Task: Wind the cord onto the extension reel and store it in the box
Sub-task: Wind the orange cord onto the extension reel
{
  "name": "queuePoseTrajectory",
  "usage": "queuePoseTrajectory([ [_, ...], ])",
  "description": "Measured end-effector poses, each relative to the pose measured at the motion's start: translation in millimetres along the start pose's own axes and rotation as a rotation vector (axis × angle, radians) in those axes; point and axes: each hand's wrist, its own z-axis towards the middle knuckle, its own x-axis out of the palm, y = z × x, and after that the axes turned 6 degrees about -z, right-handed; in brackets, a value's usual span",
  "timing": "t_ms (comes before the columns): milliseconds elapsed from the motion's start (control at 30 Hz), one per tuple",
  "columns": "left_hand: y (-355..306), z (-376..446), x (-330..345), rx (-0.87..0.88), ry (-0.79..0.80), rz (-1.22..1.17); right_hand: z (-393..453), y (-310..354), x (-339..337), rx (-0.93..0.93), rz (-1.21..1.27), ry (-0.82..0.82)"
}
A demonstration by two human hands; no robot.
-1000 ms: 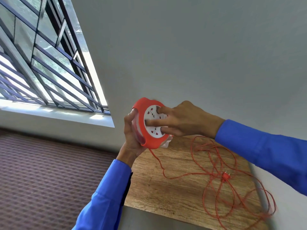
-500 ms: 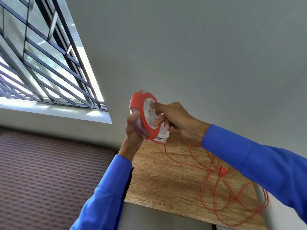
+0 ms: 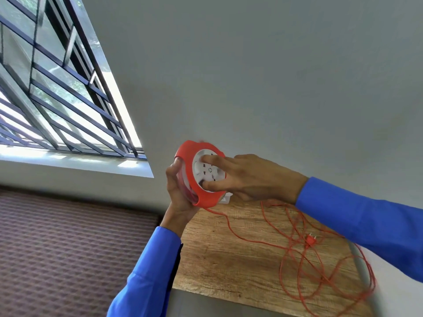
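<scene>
I hold a round red extension reel (image 3: pixel 207 199) with a white socket face (image 3: pixel 209 171) above the far left of a wooden table (image 3: pixel 240 255). My left hand (image 3: pixel 177 191) grips the reel's left rim from behind. The fingers of my right hand (image 3: pixel 249 177) spread across the white face, fingertips pressing on it. A thin orange cord (image 3: pixel 295 255) runs from the reel's bottom into a loose tangle on the table, its orange plug (image 3: pixel 310 239) lying among the loops. A small white corner (image 3: pixel 225 199) shows under the reel; I cannot tell what it is.
A grey wall stands behind and to the right of the table. A barred window (image 3: pixel 57 99) with a white sill is at the left. Purple patterned flooring (image 3: pixel 68 252) lies below and left of the table's edge.
My right-hand fingers have swung round on the white face, from curled at its right side to spread across it. The cord's loops on the table have shifted.
</scene>
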Motion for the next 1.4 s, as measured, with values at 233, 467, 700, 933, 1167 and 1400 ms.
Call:
queuePoseTrajectory([
  [233,-6.7,-2.1,-1.4,-0.11,0.11,-0.02,2.6,-20.1,1.3,-0.091,-0.14,0.041],
  [467,-4.9,-0.7,3.2,-0.099,0.161,-0.005,6.2,-12.6,14.1,0.171,0.02,-0.114],
  [700,-2.2,8.0,-1.2,0.012,0.051,0.189,25.8,15.5,19.3,1.199,1.481,-0.112],
  [933,11.6,1.2,-12.7,-0.015,0.022,0.391,26.3,29.7,33.0,1.587,1.926,-0.003],
  [1167,3.3,-1.3,-8.9,-0.081,0.052,0.027,-12.3,33.0,28.2,0.966,0.766,-0.317],
  [1400,2.1,-1.2,-2.8,-0.14,0.064,0.018,-23.3,23.6,20.0,0.169,0.138,-0.068],
])
